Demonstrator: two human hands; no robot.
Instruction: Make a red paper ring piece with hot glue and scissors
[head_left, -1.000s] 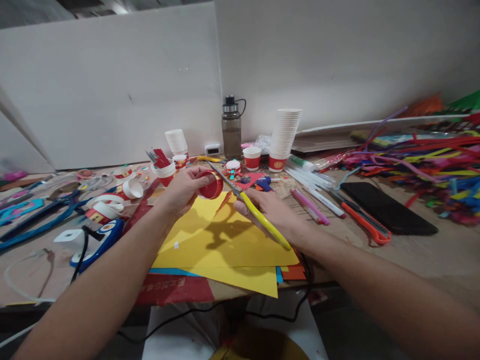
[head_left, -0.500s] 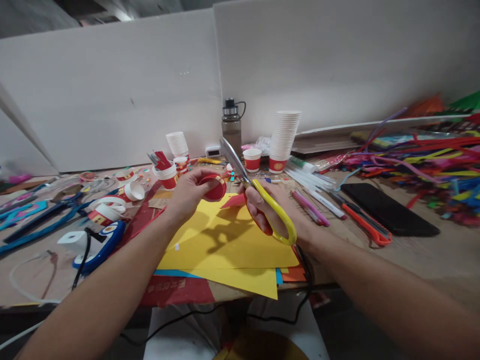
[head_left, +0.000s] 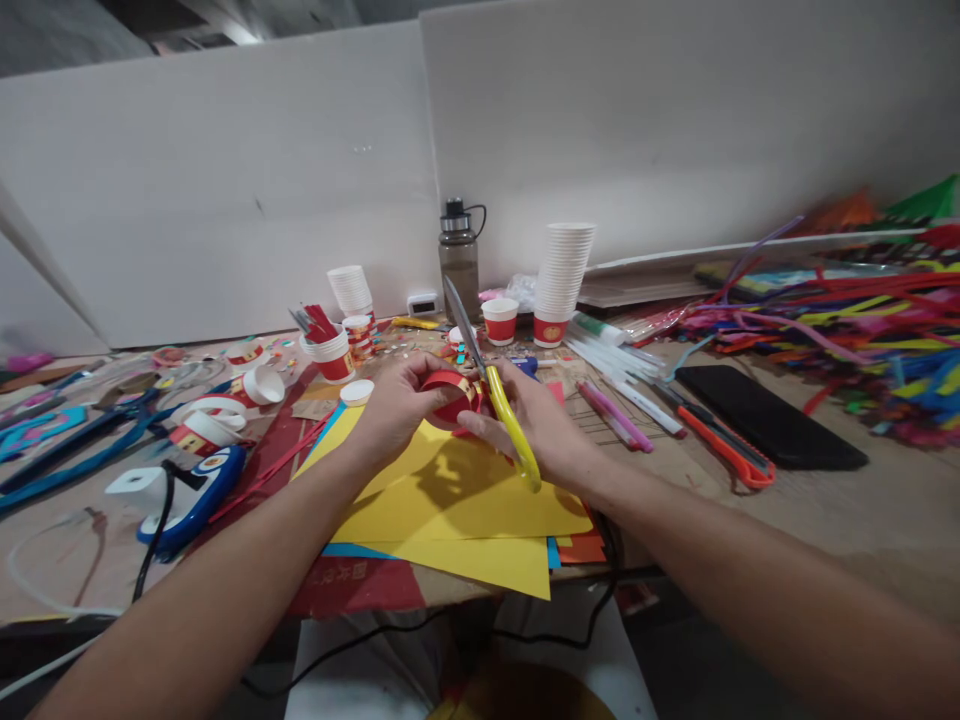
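Observation:
My left hand (head_left: 401,405) is closed on a red ring with a gold print (head_left: 450,385), which looks like a band cut from a paper cup. My right hand (head_left: 532,410) has scissors with yellow handles (head_left: 512,425) in its grip. Their metal blades (head_left: 463,315) point up and away from me and look closed together. The thumb and fingers of the right hand also reach the ring's right side; which fingers press it is partly hidden. Below both hands lie yellow paper sheets (head_left: 450,520). A white disc (head_left: 357,392) rests at the sheets' left edge, beside my left hand.
At the back stand a tall cup stack (head_left: 562,280), a single red-and-white cup (head_left: 500,322) and a bottle (head_left: 459,265). Right lie markers (head_left: 615,415), an orange cutter (head_left: 727,445), a phone (head_left: 772,415) and pipe cleaners (head_left: 840,320). Cut cups (head_left: 206,430) and a blue-edged power strip (head_left: 202,500) are left.
My hands have come together, the right hand's fingers now at the red ring. The scissors have turned, handles swinging left and more edge-on. The white disc has come into view beside my left hand.

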